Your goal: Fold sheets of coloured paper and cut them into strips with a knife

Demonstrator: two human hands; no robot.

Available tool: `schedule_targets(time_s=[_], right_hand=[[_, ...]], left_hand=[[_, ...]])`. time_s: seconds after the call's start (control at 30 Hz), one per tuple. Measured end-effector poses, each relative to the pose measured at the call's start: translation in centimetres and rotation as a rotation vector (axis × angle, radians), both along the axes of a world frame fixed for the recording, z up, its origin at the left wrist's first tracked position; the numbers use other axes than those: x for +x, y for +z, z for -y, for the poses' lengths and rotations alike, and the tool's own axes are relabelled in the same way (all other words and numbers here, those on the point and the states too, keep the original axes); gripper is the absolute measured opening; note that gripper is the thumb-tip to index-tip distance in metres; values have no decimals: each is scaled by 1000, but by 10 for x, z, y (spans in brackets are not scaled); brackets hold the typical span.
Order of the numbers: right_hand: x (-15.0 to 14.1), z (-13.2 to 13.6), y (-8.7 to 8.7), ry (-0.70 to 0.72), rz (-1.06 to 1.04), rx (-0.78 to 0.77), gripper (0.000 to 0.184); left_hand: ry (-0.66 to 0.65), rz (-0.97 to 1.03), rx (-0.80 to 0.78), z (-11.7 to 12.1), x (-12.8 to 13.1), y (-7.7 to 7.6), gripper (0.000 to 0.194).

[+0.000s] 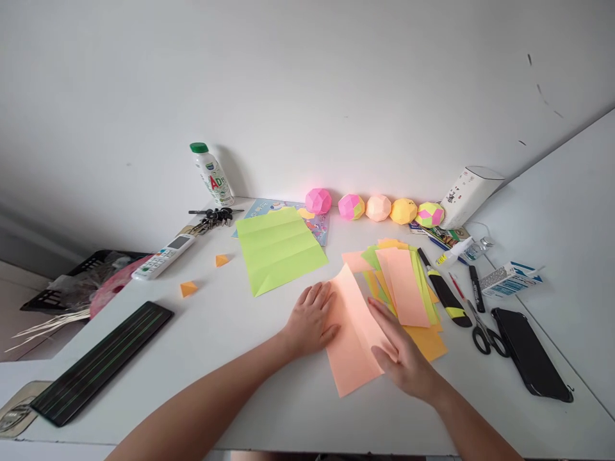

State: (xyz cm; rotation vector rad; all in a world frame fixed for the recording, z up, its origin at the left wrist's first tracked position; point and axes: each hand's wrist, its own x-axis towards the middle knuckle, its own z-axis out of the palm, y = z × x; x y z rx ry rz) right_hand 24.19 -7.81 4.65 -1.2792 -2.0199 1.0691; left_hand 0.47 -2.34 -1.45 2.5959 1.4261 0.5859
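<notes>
A creased peach sheet of paper [348, 342] lies in front of me, its right part lifted off the table. My left hand [310, 320] rests flat at the sheet's left edge, fingers spread. With thumb and fingers, my right hand [406, 355] grips the raised right edge. Just behind it, a loose pile of peach, yellow and green paper strips [407, 288] overlaps orange paper [427, 342]. Up and to the left is a green sheet [281, 250] with several fold lines. Two small folded orange pieces [188, 289] sit farther left.
Several faceted paper balls [378, 208] line the wall. A bottle [214, 176], keys [214, 219], a remote [164, 257] and a dark striped bar [103, 362] are leftward. Rightward are a cutter [449, 298], scissors [485, 333], a marker [475, 288] and a black phone-like case [531, 355].
</notes>
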Motion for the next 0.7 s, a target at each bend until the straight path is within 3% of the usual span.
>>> schedule_targets(time_s=[0.17, 0.27, 0.33, 0.47, 0.57, 0.7], right_hand=[[-6, 6, 4, 337, 120, 42, 68], [-12, 6, -2, 391, 270, 40, 73], [-17, 6, -9, 401, 378, 77, 75], [-24, 7, -23, 410, 500, 231, 75], [-26, 8, -29, 411, 536, 298, 69], [-27, 7, -30, 393, 545, 341, 66]], left_hand=[[19, 86, 22, -7, -1, 9, 37], [47, 231, -18, -13, -6, 12, 33], [151, 346, -39, -15, -11, 13, 33], [354, 482, 177, -15, -16, 17, 35], [255, 443, 301, -11, -12, 19, 35], [-63, 241, 138, -5, 1, 14, 31]])
